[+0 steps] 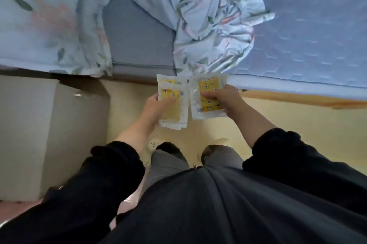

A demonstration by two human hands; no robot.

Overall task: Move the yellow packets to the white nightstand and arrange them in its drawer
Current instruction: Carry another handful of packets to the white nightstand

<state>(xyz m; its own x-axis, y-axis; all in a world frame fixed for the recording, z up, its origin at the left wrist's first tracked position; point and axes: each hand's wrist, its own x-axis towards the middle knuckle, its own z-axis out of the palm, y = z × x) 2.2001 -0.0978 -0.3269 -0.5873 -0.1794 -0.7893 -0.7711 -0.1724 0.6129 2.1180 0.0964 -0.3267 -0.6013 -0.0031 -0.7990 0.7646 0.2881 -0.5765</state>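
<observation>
Standing at the bedside, the person holds two stacks of yellow packets side by side at the middle of the view, over the floor (278, 118) and just short of the bed (309, 25) edge.

The left hand (154, 105) comes in from 7 o'clock, forearm bare below a pushed-up black sleeve (119, 156). Its thumb (168, 101) is laid across the face of the left stack (171, 114) and clamps it against fingers that sit out of sight behind. The right hand (226, 98) reaches in from 4 o'clock, knuckles up, with its fingers (208, 95) curled together over the front of the right stack (208, 86) and pinching it. Its thumb is hidden beneath. The inner edges of the two stacks meet or overlap, and I cannot tell which.

How many packets each stack holds cannot be counted, since only fanned clear edges show. The print on the yellow is too small to read.

At 9 o'clock stands the white nightstand (25, 124). A small glint (78, 95) shows on its front, but the drawer cannot be made out. Floral bedding (208, 17) lies rumpled on the bed at 12 o'clock. Motion blur softens the whole view, and the person's dark clothing fills the frame at 6 o'clock, covering most of the feet.
</observation>
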